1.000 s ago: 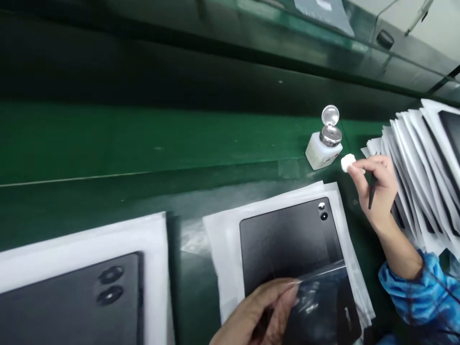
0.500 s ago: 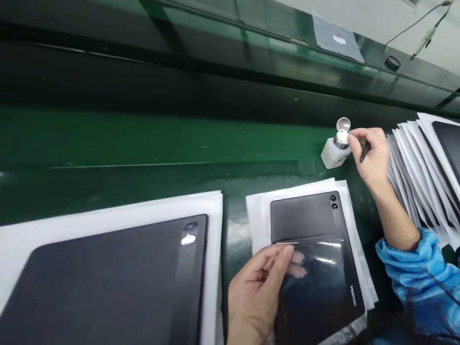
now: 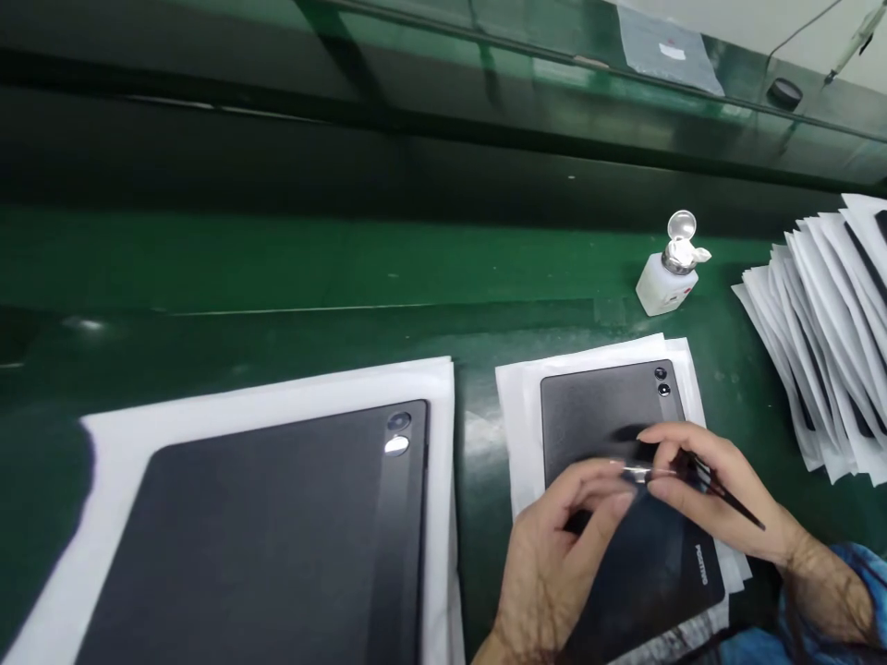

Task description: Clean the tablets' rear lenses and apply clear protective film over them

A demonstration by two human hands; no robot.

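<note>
My left hand (image 3: 565,545) is closed in a pinch on the edge of a clear plastic film (image 3: 636,474), which shows mainly as a bright glint between my hands. My right hand (image 3: 721,485) meets it there, fingertips blurred, with a slim black tool (image 3: 735,503) that looks like tweezers tucked in its grip and slanting down to the right. Both hands are above a black tablet (image 3: 596,402), lying back up with two camera lenses at its top right corner. White sheets (image 3: 519,406) lie under this tablet. My hands hide its middle.
A larger-looking black tablet (image 3: 277,536) lies on a white sheet (image 3: 436,443) at left. A white dispenser bottle (image 3: 662,284) stands behind with its metal lid up and white material at its mouth. Several white sleeves (image 3: 818,305) lean in a row at right, dark edges between them.
My right hand has left the dispenser bottle and come down to my left hand over the tablet. White material now sticks out of the bottle's mouth. The view has shifted slightly.
</note>
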